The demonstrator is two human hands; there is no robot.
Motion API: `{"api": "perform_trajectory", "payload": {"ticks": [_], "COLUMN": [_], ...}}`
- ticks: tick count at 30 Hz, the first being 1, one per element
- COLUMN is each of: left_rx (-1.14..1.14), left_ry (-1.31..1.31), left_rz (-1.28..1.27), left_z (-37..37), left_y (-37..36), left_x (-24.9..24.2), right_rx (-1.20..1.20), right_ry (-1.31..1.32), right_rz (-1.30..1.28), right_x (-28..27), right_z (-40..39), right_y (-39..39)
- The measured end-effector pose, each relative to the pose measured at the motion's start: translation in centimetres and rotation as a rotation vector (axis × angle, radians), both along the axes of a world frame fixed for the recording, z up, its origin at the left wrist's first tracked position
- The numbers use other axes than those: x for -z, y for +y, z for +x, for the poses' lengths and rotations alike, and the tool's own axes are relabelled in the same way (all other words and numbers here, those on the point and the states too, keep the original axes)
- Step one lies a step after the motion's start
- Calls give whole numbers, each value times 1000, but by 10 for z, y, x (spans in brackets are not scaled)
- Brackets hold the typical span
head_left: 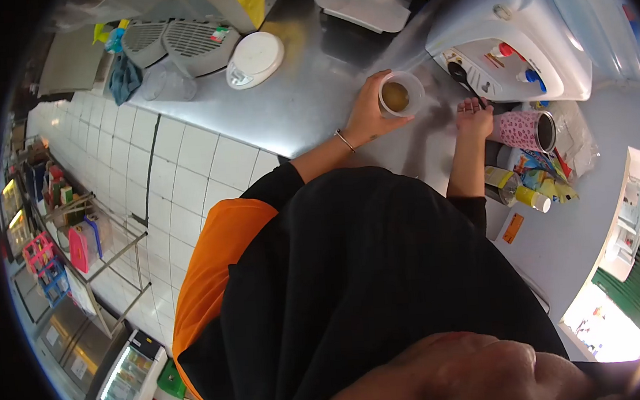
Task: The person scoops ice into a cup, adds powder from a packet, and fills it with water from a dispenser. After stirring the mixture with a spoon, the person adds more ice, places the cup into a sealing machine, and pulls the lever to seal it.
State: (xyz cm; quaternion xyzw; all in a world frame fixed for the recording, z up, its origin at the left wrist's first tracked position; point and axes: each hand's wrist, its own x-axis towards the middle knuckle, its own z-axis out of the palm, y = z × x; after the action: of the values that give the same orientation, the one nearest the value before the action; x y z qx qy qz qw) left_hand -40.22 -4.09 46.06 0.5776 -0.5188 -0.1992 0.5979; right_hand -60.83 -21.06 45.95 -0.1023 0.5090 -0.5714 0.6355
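My left hand (368,118) is closed around a clear plastic cup (402,94) with brownish contents at its bottom, held over the steel counter (285,107). To the right, my right hand (474,119) has its fingers curled round the handle of a black spoon (462,77), whose bowl points up and left. A pink patterned tumbler (519,130) lies or leans just right of that hand. Behind the spoon is a white water dispenser (508,42) with red and blue taps. Below the tumbler is a bottle with a yellow cap (531,199).
A round white scale (256,59), a grey vented tray (197,48) and a blue-green cloth (123,80) sit at the counter's left. A metal appliance (361,3) stands at the back. Plastic packets (542,172) lie at right; a metal rack (136,244) stands on the tiled floor.
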Motion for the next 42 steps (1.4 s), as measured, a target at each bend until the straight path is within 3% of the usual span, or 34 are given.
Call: {"api": "perform_trajectory", "payload": {"ticks": [4,6,8,10,12,14,16,18,21,23,25,26,28,31,33,34,36,39,42], "left_rx": [-24,-55,-105,-169,-226,-291,-334,-427,-555,-671,-716,-759,-799,-866,-892,-888,-878,-907,-899], "left_ry": [19,18,6,-44,-86,49,62,87,162,160,153,134,142,170,191,219,240,248,287], "left_rz": [5,13,5,-9,-22,-41,-57,-7,34,88,80,62,57,30,-16,-29,-72,-20,-205], "left_z": [29,52,80,112,142,170,197,220,245,260,269,277,283,285,290,286,291,287,289], "left_y": [45,72,107,146,188,233,277,322,374,396,409,409,411,406,396,393,382,371,357], "left_x": [-27,-42,-56,-62,-61,-51,-53,-39,5,27,62,82,123,194,245,270,316,374,449], "right_rx": [-156,-119,-98,-146,-28,-194,-535,-960,-1558,-1715,-1963,-1961,-1683,-1510,-1588,-1572,-1824,-1683,-1562], "right_ry": [-141,-165,31,188,470,517,544,697,662,606,1032,1046,1607,1592,1722,1728,1803,1812,1701], "right_rz": [-1,-89,-188,-215,-181,-329,-521,-522,-482,-470,-614,-628,-940,-984,-691,-691,-732,-1018,-1240], "right_x": [47,28,16,44,3,-14,-27,-25,40,85,122,154,227,287,310,325,357,392,408], "right_z": [-18,-7,5,-7,42,85,133,180,230,256,276,279,255,248,257,256,263,251,249], "right_y": [-62,-59,-42,-36,31,98,178,254,339,359,358,347,320,262,227,219,200,192,181]}}
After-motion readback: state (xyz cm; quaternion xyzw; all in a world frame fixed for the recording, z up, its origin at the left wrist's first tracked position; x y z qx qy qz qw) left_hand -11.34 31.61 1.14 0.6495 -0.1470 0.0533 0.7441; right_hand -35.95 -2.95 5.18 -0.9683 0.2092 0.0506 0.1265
